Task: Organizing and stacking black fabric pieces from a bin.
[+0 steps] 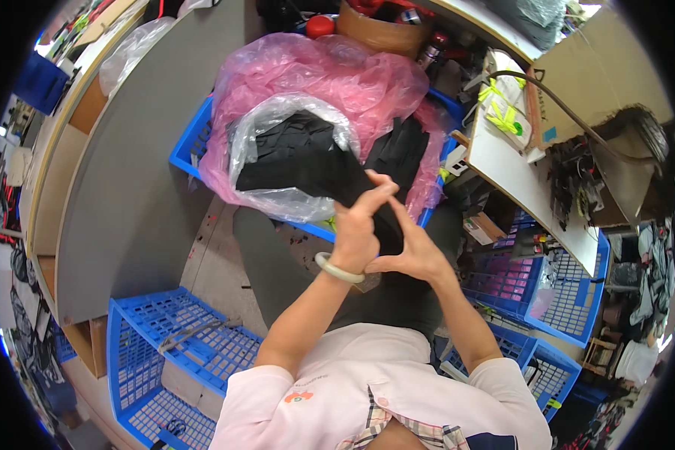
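Observation:
A length of black cloth [334, 178] runs from the bag in front of me to between my hands and down over my lap. My left hand [357, 231], with a pale bangle at its wrist, is closed on this cloth, its fingertips meeting those of my right hand. My right hand [420, 251] curves round the cloth from the other side, thumb below and fingers above. More black cloth lies folded in a clear plastic bag [253, 127]. Another black cloth stack [399, 150] rests just right of it on pink plastic [307, 67].
The bags sit in a blue crate [184, 150] beyond my knees. A grey panel [142, 165] stands at left. Blue crates [180, 315] lie at lower left, and more blue crates [570, 300] at right. A white table [521, 165] juts in from the right.

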`<action>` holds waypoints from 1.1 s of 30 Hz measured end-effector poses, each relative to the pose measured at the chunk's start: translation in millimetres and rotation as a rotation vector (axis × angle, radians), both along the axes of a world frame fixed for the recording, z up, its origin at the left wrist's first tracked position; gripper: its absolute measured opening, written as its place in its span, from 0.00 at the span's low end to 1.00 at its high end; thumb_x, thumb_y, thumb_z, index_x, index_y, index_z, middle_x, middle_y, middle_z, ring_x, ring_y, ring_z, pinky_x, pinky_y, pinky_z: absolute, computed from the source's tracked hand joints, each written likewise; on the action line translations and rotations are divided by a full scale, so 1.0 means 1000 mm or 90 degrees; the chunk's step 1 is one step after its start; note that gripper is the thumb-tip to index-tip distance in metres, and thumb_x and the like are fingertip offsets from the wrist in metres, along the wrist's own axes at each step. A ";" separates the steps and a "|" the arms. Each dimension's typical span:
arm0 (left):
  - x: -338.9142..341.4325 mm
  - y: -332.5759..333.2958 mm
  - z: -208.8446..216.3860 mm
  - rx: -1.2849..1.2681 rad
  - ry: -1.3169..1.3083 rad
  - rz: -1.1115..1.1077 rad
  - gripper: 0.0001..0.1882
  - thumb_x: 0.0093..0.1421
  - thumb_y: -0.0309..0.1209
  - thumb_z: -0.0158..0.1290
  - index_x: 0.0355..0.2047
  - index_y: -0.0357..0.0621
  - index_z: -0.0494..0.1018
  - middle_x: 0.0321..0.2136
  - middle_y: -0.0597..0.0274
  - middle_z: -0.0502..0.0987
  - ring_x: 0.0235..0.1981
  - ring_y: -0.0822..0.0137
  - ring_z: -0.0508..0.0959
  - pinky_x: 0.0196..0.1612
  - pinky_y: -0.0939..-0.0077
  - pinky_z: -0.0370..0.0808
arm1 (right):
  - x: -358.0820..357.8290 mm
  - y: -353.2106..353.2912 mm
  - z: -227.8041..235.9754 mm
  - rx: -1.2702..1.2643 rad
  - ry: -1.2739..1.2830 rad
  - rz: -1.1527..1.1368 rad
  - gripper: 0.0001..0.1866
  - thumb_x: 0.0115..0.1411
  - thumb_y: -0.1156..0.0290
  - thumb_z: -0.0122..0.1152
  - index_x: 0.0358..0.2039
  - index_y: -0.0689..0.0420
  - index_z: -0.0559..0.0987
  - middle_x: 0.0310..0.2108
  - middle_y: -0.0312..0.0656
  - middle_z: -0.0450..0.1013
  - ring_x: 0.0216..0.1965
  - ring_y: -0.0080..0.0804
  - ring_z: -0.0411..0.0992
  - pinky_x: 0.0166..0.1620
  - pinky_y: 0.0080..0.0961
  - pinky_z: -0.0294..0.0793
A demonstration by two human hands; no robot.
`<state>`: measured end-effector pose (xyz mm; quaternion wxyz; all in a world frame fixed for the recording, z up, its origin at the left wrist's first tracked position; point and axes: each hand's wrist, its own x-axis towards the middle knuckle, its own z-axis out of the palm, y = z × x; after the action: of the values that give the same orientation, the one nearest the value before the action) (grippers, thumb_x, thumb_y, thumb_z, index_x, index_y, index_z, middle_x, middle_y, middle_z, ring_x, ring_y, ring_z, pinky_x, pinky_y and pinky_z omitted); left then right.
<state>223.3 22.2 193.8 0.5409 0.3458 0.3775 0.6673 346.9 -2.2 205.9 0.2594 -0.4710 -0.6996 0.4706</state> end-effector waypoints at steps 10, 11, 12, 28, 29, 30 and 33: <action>0.000 0.005 -0.013 -0.289 -0.345 -0.035 0.04 0.57 0.28 0.56 0.29 0.44 0.71 0.19 0.68 0.68 0.20 0.72 0.69 0.29 0.74 0.70 | 0.010 -0.056 -0.047 -0.050 -0.093 -0.158 0.41 0.42 0.64 0.66 0.57 0.60 0.61 0.42 0.59 0.71 0.44 0.55 0.72 0.46 0.40 0.71; -0.002 0.007 -0.016 -0.329 -0.353 -0.017 0.05 0.57 0.29 0.57 0.27 0.45 0.71 0.19 0.68 0.69 0.20 0.73 0.69 0.28 0.74 0.69 | 0.014 -0.061 -0.049 -0.108 -0.080 -0.137 0.40 0.42 0.63 0.65 0.56 0.60 0.62 0.42 0.59 0.71 0.44 0.54 0.72 0.47 0.39 0.70; -0.004 0.006 -0.024 -0.356 -0.322 -0.005 0.08 0.56 0.31 0.59 0.25 0.46 0.69 0.18 0.69 0.69 0.20 0.72 0.70 0.26 0.75 0.69 | 0.020 -0.062 -0.050 -0.168 -0.064 -0.088 0.37 0.45 0.61 0.66 0.55 0.61 0.65 0.43 0.53 0.73 0.45 0.46 0.73 0.48 0.34 0.69; -0.054 0.025 -0.011 -0.161 -0.118 0.031 0.05 0.57 0.27 0.57 0.29 0.42 0.71 0.20 0.66 0.70 0.20 0.72 0.70 0.28 0.75 0.71 | 0.039 -0.004 -0.052 -0.034 0.092 -0.095 0.21 0.47 0.66 0.69 0.42 0.59 0.78 0.36 0.43 0.75 0.40 0.31 0.73 0.44 0.25 0.70; -0.053 0.026 -0.008 -0.132 -0.080 0.025 0.06 0.56 0.28 0.57 0.30 0.41 0.71 0.20 0.66 0.70 0.19 0.72 0.70 0.27 0.76 0.71 | 0.041 -0.004 -0.055 -0.034 0.092 -0.098 0.21 0.47 0.66 0.69 0.42 0.59 0.78 0.36 0.43 0.75 0.40 0.31 0.73 0.44 0.25 0.70; -0.051 0.029 -0.004 -0.148 -0.098 0.018 0.06 0.56 0.28 0.57 0.29 0.41 0.71 0.19 0.66 0.70 0.19 0.72 0.71 0.26 0.77 0.71 | 0.045 -0.003 -0.059 -0.049 0.046 -0.022 0.22 0.47 0.66 0.69 0.43 0.58 0.78 0.37 0.43 0.75 0.41 0.31 0.73 0.46 0.26 0.70; -0.042 0.031 0.007 -0.130 -0.044 0.020 0.06 0.56 0.27 0.58 0.28 0.40 0.72 0.19 0.66 0.70 0.19 0.72 0.71 0.25 0.77 0.70 | 0.047 -0.001 -0.040 -0.153 -0.218 0.138 0.29 0.48 0.65 0.69 0.52 0.55 0.73 0.44 0.44 0.73 0.47 0.33 0.72 0.52 0.29 0.68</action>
<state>181.3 52.7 200.4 0.5756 0.2599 0.4298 0.6453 393.8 -3.0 165.5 0.0269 -0.4939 -0.7189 0.4885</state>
